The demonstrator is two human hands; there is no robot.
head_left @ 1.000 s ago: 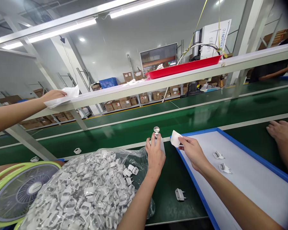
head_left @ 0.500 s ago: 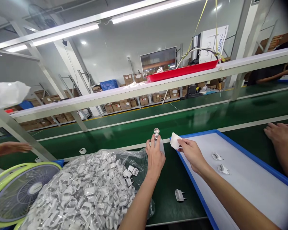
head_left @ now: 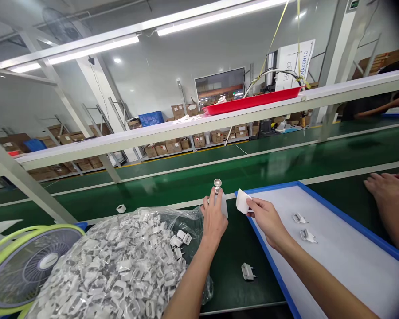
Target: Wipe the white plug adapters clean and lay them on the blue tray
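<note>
My left hand (head_left: 214, 218) is closed round the top of a translucent white bottle (head_left: 224, 206), its fingers near the neck. A shiny round metal cap (head_left: 217, 182) stands up just beyond the fingertips. Pinched in my right hand (head_left: 265, 217) is a folded white cloth (head_left: 242, 201), held over the corner of a blue-rimmed tray (head_left: 299, 183). Two white plug housings with pins (head_left: 307, 235) lie on the tray's white floor. Another plug housing (head_left: 248, 271) rests on the dark green belt between my forearms.
A clear plastic bag full of white plug housings (head_left: 119, 266) lies at the left, beside a green-rimmed fan (head_left: 36, 266). One white piece (head_left: 121, 208) sits behind the bag. A co-worker's hands (head_left: 387, 190) rest at the right. A red tray (head_left: 252, 102) stands on the overhead shelf.
A person's hand and a white sheet-like thing at the left have moved out of sight. The white piece behind the bag has shifted slightly right. My hands have hardly moved.
</note>
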